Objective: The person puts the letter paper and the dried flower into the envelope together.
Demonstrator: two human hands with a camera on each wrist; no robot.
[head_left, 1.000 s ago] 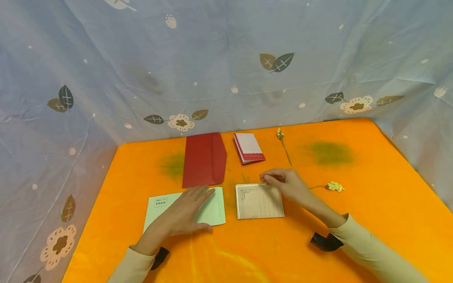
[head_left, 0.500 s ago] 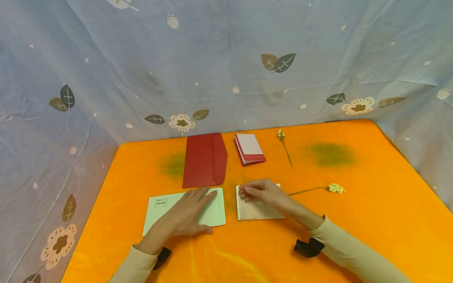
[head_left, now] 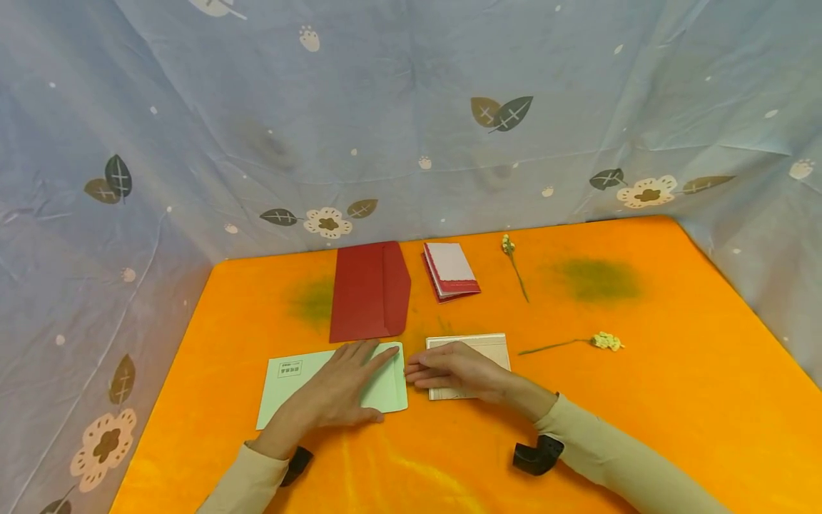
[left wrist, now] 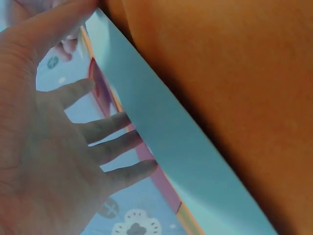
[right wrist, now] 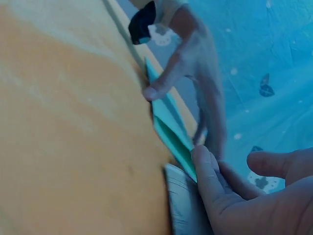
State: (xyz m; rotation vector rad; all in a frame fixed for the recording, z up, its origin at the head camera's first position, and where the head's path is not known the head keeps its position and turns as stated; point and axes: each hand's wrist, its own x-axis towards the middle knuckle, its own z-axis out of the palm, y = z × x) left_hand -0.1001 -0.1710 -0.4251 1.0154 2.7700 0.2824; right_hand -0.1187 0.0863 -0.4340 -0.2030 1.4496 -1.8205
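A pale green envelope with a small printed box lies at the front left. My left hand rests across it, fingers spread towards its far edge and thumb by the near edge. In the left wrist view the fingers reach to the envelope's edge. The right wrist view shows the envelope's mouth slightly parted, with my right fingertips beside it. My right hand reaches over a stack of cream lined paper, its fingers fairly straight and thumb apart. Nothing shows between them.
Behind lie a red envelope and a white-and-red folded card. Two yellow flower sprigs lie to the right, one farther back and one nearer. Patterned cloth hangs behind the orange-covered table.
My right hand has moved left from the paper's far right corner, across the paper, to the green envelope's right edge. My left hand has stayed nearly still on the envelope.
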